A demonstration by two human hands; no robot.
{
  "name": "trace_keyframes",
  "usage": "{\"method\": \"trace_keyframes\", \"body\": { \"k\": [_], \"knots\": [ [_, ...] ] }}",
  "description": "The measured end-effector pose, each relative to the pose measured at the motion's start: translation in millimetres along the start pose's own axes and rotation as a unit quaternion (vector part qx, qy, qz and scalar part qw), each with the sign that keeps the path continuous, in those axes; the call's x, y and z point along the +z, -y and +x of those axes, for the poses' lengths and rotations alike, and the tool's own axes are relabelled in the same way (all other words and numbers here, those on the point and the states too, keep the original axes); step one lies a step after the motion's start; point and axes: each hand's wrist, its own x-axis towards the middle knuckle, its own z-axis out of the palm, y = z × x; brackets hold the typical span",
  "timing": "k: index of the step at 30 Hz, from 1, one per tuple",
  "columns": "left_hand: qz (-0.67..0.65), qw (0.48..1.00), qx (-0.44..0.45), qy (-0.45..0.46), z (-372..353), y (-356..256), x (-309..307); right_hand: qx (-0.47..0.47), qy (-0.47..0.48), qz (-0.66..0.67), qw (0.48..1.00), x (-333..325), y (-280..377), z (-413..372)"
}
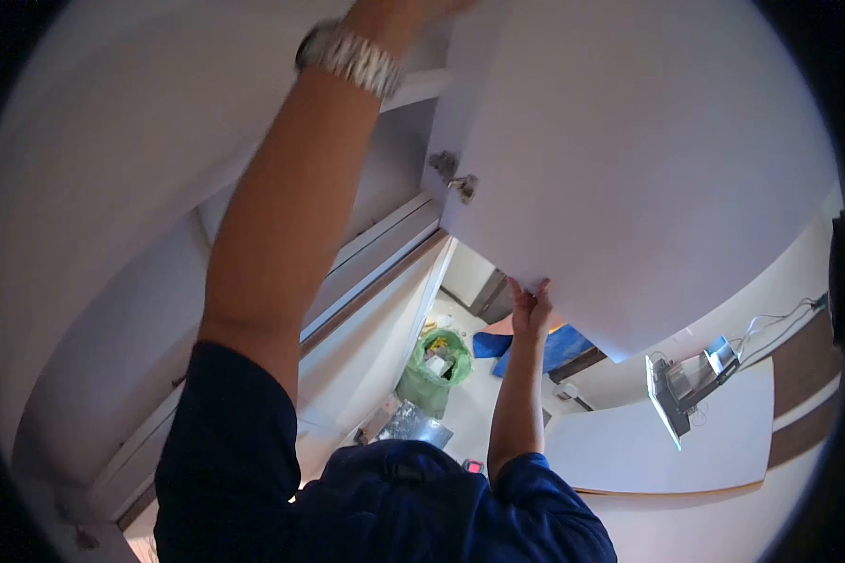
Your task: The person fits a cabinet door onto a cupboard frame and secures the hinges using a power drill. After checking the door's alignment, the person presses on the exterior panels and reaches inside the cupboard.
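Head view: door [629,159] stands beside cabinet [394,230], hinge [462,188] near the frame. Right hand [531,305] at door's lower edge, thumb and fingers spread in a V. Left hand [418,9] mostly cropped, can't tell grip. Step looks like steadying the door; next move probably needs even support. Watch [357,62] brand unreadable; no legible labels or writing.
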Motion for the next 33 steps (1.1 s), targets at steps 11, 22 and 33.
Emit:
{"method": "trace_keyframes", "body": {
  "k": [11,22,33],
  "knots": [
    [0.107,0.898,-0.407,0.131,-223.6,75.6,-71.9,0.031,0.043,-0.006,0.999,-14.7,2.1,7.1],
    [0.512,0.813,-0.207,0.186,-322.1,162.8,-77.5,0.004,-0.002,-0.039,0.999,0.9,3.0,1.5],
    [0.534,0.815,-0.202,0.104,-320.0,138.3,-71.9,0.007,0.029,-0.075,0.997,-20.2,8.0,14.3]
  ]
}}
